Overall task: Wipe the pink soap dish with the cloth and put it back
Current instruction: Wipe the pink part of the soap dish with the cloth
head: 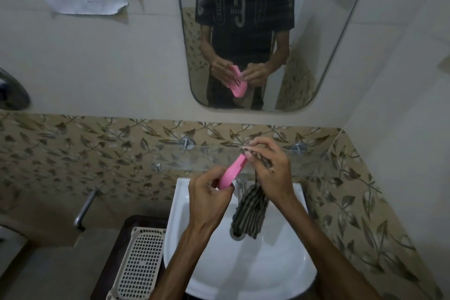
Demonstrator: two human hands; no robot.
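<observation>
My left hand [209, 198] grips the lower end of the pink soap dish [232, 172], which is tilted on edge above the white sink [243, 265]. My right hand [270, 170] holds a dark striped cloth [250, 212] and pinches part of it against the dish's upper end. The rest of the cloth hangs down over the basin toward the drain. The mirror [267, 31] reflects the dish with small holes in its base.
A glass shelf [219, 156] on metal brackets runs along the leaf-patterned tile just behind my hands. The tap [239, 186] stands under the dish. A white perforated tray [138, 265] lies left of the sink. A metal wall tap [84, 209] juts out farther left.
</observation>
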